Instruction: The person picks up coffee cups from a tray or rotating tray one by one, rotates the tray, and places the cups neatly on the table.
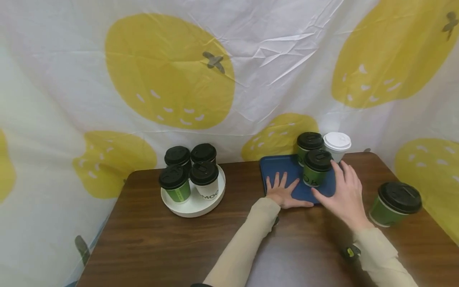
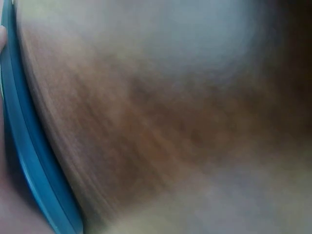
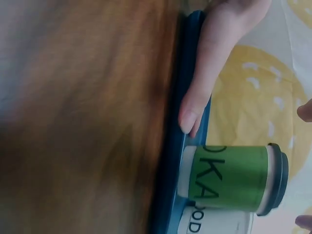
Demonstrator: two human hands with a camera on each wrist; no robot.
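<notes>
A blue tray (image 1: 272, 165) lies at the right of the table, bearing a front green paper cup (image 1: 314, 175) with a black lid, another green cup (image 1: 305, 148) behind it and a white-lidded cup (image 1: 336, 144). My left hand (image 1: 281, 194) rests with spread, straight fingers on the tray's front left part, its thumb (image 3: 190, 114) along the near rim. To the right of the front cup is my right hand (image 1: 346, 197), thumb and fingers parted and nothing gripped. In the right wrist view its fingertips (image 3: 306, 111) show only at the edge, apart from the cup.
A round white tray (image 1: 193, 211) at the left holds several black-lidded cups (image 1: 174, 183). Right of my right hand stands a large green cup (image 1: 394, 204) with a black lid. A lemon-patterned cloth (image 1: 251, 79) hangs behind the wooden table (image 1: 150, 239).
</notes>
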